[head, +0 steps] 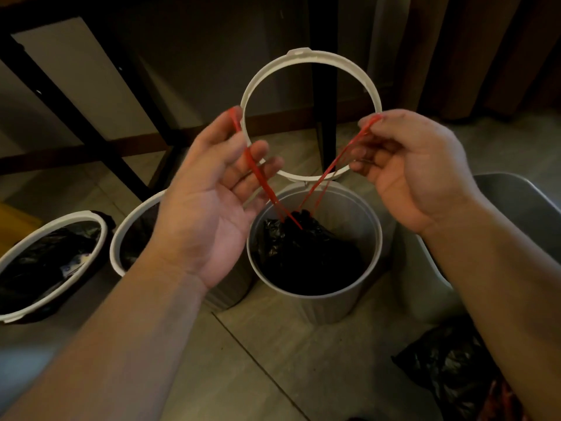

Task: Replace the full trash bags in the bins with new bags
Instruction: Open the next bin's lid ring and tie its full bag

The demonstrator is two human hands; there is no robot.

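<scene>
Head: palm-up hands (212, 202) (419, 171) on red drawstrings (261, 178)

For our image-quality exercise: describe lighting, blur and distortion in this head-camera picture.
Head view: dim, warm light, darker toward the corners; the black bag in the middle bin is nearly featureless; left hand, right hand and red drawstrings look slightly soft; wide-angle lens stretches the forearms.

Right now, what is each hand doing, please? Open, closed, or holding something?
Left hand: holds one red drawstring of the black bag.
Right hand: pinches the other red drawstring.
</scene>
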